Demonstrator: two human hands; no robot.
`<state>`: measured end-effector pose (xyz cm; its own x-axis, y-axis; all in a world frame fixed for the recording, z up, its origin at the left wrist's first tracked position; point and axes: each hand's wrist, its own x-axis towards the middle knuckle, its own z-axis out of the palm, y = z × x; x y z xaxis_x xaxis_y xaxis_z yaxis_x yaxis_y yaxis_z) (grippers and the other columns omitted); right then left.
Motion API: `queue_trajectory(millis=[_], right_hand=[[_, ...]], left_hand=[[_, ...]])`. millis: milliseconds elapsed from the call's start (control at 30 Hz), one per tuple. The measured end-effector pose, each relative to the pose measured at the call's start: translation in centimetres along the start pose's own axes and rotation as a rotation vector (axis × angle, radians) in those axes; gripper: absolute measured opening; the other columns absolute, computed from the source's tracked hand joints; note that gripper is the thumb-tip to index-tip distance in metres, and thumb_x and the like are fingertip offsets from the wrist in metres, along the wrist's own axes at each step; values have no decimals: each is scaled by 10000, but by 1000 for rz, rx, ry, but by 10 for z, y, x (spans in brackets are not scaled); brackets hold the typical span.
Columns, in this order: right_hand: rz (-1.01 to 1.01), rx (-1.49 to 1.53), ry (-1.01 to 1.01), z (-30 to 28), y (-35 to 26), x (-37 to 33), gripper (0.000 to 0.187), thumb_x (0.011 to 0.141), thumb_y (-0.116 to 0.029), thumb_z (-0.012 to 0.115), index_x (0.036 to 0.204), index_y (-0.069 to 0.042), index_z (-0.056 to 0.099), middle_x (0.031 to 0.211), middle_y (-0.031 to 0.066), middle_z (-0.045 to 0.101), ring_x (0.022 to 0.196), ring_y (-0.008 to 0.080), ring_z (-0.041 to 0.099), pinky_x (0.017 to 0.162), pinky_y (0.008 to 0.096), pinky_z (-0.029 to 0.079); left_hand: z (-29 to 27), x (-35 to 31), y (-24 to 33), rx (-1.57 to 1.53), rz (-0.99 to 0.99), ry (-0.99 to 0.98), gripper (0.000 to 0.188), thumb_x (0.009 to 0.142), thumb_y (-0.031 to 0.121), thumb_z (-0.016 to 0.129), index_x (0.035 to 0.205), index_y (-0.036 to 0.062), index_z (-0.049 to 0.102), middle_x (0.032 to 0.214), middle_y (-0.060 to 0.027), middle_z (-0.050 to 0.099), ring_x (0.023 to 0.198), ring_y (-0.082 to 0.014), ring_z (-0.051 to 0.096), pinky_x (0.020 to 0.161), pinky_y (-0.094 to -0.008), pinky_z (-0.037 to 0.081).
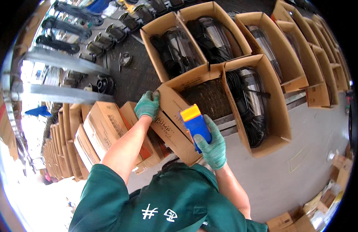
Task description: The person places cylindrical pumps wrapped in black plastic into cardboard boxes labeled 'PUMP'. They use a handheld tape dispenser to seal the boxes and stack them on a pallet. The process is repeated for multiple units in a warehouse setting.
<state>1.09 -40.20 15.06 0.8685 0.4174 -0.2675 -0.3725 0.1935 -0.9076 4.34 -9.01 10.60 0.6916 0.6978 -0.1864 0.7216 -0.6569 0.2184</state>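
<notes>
A cardboard box [173, 125] with its top flaps folded down stands in front of me. My left hand [147, 104], in a green knit glove, grips its far left edge with the fingers bent. My right hand [213, 145], gloved the same way, is closed around a blue handheld tool [198, 129] with an orange-yellow end. That tool is over the right side of the box; I cannot make out its exact kind. Just right of it sits an open box [272, 106] holding a shiny metal pump [251, 94] with coiled black cable.
More open boxes [146, 36] with pumps and black cables stand at the far side and right. Closed cartons [103, 120] line up on the left, beside metal rails [66, 94]. Several metal pump parts [105, 40] stand on the dark surface at the far left.
</notes>
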Motion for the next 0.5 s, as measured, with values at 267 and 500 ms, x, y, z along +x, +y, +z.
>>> queue_trajectory(millis=[267, 500], right_hand=[[-165, -250, -146, -1, -13, 36, 746, 991, -220, 777, 1604, -22, 401, 1307, 114, 681, 1105, 147, 668, 947, 302, 566], [63, -361, -323, 8, -38, 82, 698, 1002, -276, 759, 1587, -63, 443, 1181, 100, 727, 911, 106, 664, 741, 261, 572]], left_hand=[[-11, -18, 4, -154, -138, -4, 470, 1065, 541, 465, 1231, 171, 702, 1296, -142, 705, 1193, -381, 666, 1011, -509, 523], [29, -64, -3, -579, -101, 243, 402, 1073, 464, 541, 1245, 141, 709, 1218, -126, 718, 1105, -324, 693, 960, -450, 544]])
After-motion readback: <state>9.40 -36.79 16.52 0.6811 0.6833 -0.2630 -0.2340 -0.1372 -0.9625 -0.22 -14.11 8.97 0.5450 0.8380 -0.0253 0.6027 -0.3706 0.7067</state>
